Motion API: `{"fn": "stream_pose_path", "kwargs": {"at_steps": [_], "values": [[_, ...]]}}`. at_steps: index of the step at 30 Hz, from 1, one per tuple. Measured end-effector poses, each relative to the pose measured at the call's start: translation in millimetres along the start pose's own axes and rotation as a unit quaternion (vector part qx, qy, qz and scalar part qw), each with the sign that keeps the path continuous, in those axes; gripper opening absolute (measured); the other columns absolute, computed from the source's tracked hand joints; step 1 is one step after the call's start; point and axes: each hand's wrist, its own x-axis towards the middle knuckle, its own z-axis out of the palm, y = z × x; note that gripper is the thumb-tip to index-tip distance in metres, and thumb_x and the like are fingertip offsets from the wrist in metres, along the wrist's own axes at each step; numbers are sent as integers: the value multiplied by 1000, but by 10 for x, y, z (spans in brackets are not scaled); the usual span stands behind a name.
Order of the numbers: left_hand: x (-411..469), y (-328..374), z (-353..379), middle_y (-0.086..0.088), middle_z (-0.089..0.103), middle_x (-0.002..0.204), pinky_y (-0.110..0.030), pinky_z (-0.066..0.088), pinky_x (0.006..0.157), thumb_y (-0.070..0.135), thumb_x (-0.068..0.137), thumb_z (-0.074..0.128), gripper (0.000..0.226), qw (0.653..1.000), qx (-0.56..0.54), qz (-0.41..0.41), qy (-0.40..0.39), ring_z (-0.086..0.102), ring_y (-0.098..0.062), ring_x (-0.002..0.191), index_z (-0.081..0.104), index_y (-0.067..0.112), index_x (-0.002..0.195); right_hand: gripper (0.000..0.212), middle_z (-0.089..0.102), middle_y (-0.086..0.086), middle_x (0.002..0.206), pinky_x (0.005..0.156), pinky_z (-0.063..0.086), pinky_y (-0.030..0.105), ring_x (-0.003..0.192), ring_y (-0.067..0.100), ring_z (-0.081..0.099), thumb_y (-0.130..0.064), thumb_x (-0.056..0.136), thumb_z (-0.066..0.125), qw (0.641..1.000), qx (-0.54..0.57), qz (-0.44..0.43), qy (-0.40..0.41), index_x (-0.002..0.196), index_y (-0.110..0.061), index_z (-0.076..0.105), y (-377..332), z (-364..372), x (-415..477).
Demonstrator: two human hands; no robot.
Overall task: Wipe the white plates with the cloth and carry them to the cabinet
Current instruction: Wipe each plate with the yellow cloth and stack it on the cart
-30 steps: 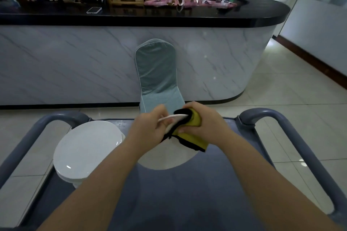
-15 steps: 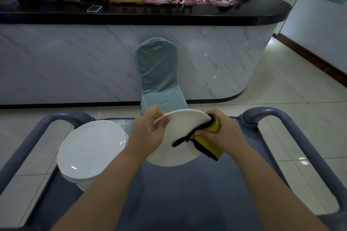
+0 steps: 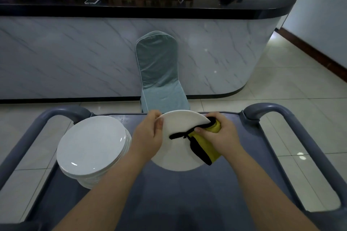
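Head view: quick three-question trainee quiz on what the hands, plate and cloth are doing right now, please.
1. True or false: the left hand grips the rim of the white plate.
2. The yellow cloth is held by: A the right hand; B the left hand; C neither hand.
3. Fill in: on the cart, the stack of plates stands to the ___ of the held plate.
Key: 1 true; 2 A; 3 left.

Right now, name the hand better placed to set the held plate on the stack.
Left, probably. The left hand grips the plate by its rim, and the stack sits on that side. The right hand holds the cloth.
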Motion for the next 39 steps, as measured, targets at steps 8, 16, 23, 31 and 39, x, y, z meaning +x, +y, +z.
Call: {"fn": "stream_pose_path", "kwargs": {"at_steps": [8,16,23,31,39], "values": [[438,486,-3,2,61,66,-32,40,46,39,91,60,30,946,146,290,20,55,-20,56,66,14,77,25,65,-12,82,73,49,33,79,7,58,-40,72,79,987,-106,-117,16,89,-31,63,-458,32,78],[396,323,-126,19,62,69,-16,42,59,38,87,65,14,977,-130,-36,164,54,2,65,64,31,75,42,65,-25,97,78,48,16,93,-5,60,-46,63,83,998,34,-40,22,99,-42,61,-461,-143,137],[112,-106,64,17,66,87,-14,35,63,37,98,51,10,998,57,-11,-28,56,-2,81,60,35,99,28,67,-15,85,67,45,13,84,3,62,-25,72,84,994,61,86,36,90,-29,64,151,188,-128],[502,540,-152,3,69,80,-33,46,55,32,92,61,21,938,141,311,59,63,-19,70,71,15,88,24,65,-11,85,71,49,32,80,9,58,-37,76,77,968,-164,-184,41,94,-25,67,-718,-107,145],[343,404,-242,18,65,74,-21,47,65,29,87,66,7,985,-103,54,130,59,-2,70,70,33,82,37,66,-20,97,81,48,20,95,2,61,-33,70,83,995,-5,-95,17,101,-36,63,-643,-189,55]]}}
